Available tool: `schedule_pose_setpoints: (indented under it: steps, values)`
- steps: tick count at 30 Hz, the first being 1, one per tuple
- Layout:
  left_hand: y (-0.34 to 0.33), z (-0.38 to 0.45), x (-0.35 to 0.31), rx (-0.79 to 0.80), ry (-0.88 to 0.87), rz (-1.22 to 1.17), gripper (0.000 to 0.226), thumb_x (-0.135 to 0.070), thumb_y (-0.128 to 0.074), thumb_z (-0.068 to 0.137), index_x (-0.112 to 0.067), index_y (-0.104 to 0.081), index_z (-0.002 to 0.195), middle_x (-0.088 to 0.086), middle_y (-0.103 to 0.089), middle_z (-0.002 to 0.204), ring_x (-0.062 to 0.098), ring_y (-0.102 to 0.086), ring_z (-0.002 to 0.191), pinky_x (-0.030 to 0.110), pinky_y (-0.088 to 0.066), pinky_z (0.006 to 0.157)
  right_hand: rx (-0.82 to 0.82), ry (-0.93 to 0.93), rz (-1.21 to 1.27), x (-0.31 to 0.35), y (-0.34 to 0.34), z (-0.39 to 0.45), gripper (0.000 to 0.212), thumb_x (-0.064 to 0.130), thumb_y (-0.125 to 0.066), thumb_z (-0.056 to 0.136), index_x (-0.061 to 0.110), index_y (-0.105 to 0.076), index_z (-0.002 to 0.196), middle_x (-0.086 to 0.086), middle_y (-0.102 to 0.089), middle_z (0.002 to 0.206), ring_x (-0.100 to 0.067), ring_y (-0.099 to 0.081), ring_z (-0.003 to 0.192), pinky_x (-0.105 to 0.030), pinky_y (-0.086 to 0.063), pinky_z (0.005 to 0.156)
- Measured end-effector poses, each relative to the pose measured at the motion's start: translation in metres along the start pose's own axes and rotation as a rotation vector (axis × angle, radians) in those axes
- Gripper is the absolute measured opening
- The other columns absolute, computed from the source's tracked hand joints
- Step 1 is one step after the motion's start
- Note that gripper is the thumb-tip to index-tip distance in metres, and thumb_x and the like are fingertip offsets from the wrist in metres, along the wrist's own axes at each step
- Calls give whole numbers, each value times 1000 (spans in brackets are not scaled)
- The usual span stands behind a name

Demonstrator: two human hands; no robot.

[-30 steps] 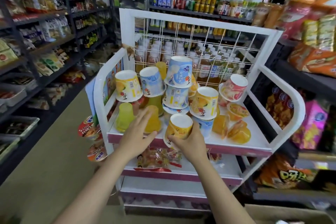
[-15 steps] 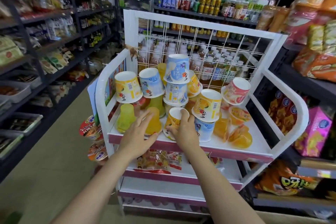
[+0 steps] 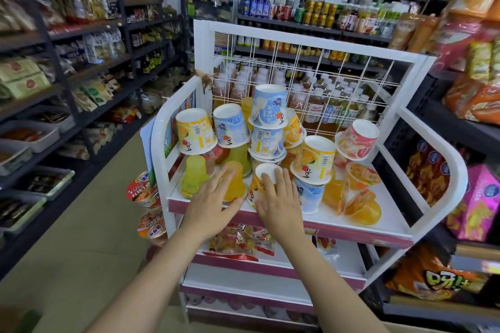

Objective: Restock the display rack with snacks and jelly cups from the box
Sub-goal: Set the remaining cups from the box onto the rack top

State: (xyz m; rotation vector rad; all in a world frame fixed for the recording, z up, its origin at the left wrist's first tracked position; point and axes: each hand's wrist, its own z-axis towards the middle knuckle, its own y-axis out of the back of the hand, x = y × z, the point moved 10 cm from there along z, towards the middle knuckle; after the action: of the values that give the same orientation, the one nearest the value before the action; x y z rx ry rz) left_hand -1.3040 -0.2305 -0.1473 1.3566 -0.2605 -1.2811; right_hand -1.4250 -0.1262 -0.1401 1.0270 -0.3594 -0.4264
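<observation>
Hands over front jelly cups — labels half hidden

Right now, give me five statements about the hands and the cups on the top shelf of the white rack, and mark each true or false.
1. The right hand rests on an upturned orange cup at the front of the top shelf. True.
2. The left hand holds a bottle. False: its fingers lie spread against a clear orange jelly cup.
3. The blue cup tops the middle stack. True.
4. The pink cup stands at the shelf's left end. False: it sits on the right, near the wire grid.
5. The shelf below is bare. False: a snack bag lies there.
</observation>
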Motion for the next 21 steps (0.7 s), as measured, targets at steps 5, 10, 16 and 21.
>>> schedule_pose_setpoints:
  steps: [5, 10, 16, 21]
  values:
    - [1, -1, -1, 39, 15, 71, 81, -73, -20, 85, -37, -7, 157, -17, 1, 165, 21, -17, 149, 43, -29, 117, 85, 11, 70, 0, 1, -1, 63, 31, -68, 87, 17, -42, 142, -19, -38, 154, -38, -28, 147, -58, -39, 109]
    - [16, -8, -25, -48, -61, 110, 70, -62, -32, 97, -28, -18, 157, -10, 6, 166, 20, 6, 153, 43, -14, 120, 21, -10, 342, -9, 43, -28, 62, 29, -62, 94, 16, -37, 149, -10, -31, 158, -28, -28, 147, -41, -39, 110]
    - [-29, -51, -127, -114, -263, -176, 52, -46, -44, 95, -12, -58, 132, 5, -54, 140, 28, -48, 131, 47, -40, 108, -12, -285, 339, -96, 99, -142, 53, 42, -54, 95, 19, -44, 142, 2, -48, 143, -10, -43, 132, -21, -37, 101]
    - [-190, -91, -231, 349, -380, -146, 53, -49, -43, 95, -17, -54, 136, 1, -53, 139, 24, -46, 131, 41, -36, 109, 231, -648, 245, -218, 86, -280, 63, 55, -45, 91, 20, -42, 143, -1, -48, 139, -21, -47, 127, -34, -43, 98]
